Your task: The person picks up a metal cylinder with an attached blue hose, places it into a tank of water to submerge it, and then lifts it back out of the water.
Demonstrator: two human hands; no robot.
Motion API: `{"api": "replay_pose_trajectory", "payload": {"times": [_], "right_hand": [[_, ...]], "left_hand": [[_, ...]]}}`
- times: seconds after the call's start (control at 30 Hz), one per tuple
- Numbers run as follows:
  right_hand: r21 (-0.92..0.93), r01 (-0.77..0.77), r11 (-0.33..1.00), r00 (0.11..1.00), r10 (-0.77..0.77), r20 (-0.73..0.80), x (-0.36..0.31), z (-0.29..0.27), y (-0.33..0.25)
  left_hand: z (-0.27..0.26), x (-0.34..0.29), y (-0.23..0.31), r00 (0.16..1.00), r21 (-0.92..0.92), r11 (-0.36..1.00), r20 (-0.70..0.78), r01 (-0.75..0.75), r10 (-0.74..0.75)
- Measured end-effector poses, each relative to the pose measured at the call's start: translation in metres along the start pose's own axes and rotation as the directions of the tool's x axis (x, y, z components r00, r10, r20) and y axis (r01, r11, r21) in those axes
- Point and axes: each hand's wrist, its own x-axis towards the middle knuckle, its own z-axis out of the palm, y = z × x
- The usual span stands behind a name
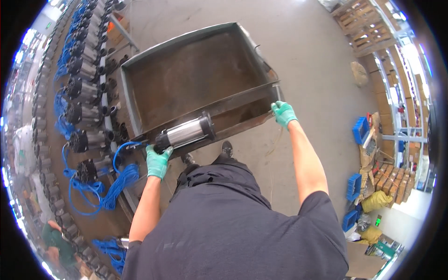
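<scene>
A steel-bodied pump [186, 133] with black ends lies along the near ledge of a large grey metal tank [175, 42] with a brown floor. My green-gloved left hand [157, 161] is closed around the pump's left black end, beside its blue cable [122, 150]. Over at the tank's near right corner, my gloved right hand [283, 114] has its fingers curled together. A thin pale rod [277, 91] stands just above those fingers; what they hold is hidden. Coiled blue cable [122, 184] hangs left of my left hand.
Several similar pumps [84, 112] with blue cables stand in a row along the left. At right are blue bins [360, 130], stacked brown boxes [392, 182] and a wooden pallet [364, 25]. Another person [58, 242] is at the lower left.
</scene>
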Motion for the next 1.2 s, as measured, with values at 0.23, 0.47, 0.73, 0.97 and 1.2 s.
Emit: {"api": "replay_pose_trajectory", "payload": {"times": [0.23,0.47,0.73,0.97,1.2], "right_hand": [[0.427,0.264,0.865,0.918,-0.361,0.162,-0.079,-0.001,-0.107],[0.437,0.426,0.792,0.808,-0.551,0.210,-0.067,0.047,-0.141],[0.487,0.394,0.780,0.804,-0.549,0.229,-0.061,0.063,-0.140],[0.590,0.057,0.806,0.842,-0.356,0.405,-0.059,0.059,-0.144],[0.815,-0.333,0.475,0.814,-0.291,0.502,-0.058,0.073,-0.136]], "left_hand": [[-0.001,-0.002,0.009,0.998,0.044,0.999,0.046,-0.032,0.030],[-0.003,-0.002,0.007,0.998,0.062,0.998,0.054,-0.028,0.025],[-0.005,0.000,0.008,0.998,0.065,0.998,0.066,0.005,-0.009],[-0.004,0.009,-0.013,0.996,0.103,0.994,0.079,-0.038,0.030],[-0.003,0.011,-0.013,0.997,0.091,0.995,0.062,-0.052,0.046]]}}
